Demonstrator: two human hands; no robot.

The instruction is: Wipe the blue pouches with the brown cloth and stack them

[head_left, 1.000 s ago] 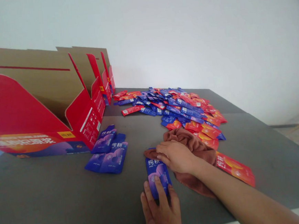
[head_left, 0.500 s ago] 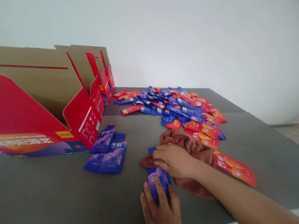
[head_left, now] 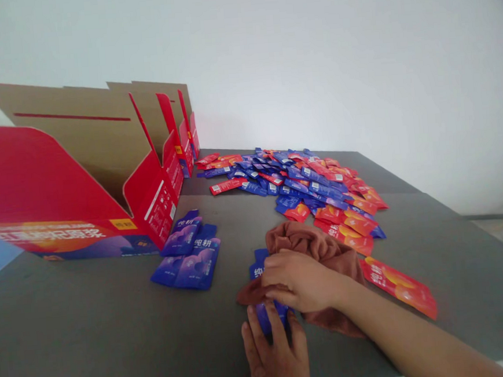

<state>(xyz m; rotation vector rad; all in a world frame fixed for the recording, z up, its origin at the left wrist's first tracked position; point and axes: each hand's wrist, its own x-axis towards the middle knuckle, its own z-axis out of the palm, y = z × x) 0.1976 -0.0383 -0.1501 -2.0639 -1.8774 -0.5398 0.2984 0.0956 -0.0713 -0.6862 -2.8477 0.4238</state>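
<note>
A blue pouch (head_left: 259, 267) lies flat on the grey table in front of me, its top end showing beyond the cloth. My left hand (head_left: 276, 349) rests on the pouch's near end with fingers spread. My right hand (head_left: 300, 280) is closed on a brown cloth (head_left: 312, 239) and presses a fold of it across the middle of the pouch. The rest of the cloth lies bunched to the right, beneath my wrist and forearm. Several blue pouches (head_left: 191, 260) lie overlapping to the left. A red-orange pouch (head_left: 401, 287) lies right of the cloth.
Red cartons (head_left: 148, 205) with raised flaps stand in a row along the left side. A large heap of blue and red pouches (head_left: 298, 179) spreads over the far part of the table (head_left: 115, 338). A pale wall (head_left: 294, 63) rises behind.
My right hand has drawn the cloth fold down the pouch toward my left hand, so more of the pouch's top shows. The view has shifted slightly left.
</note>
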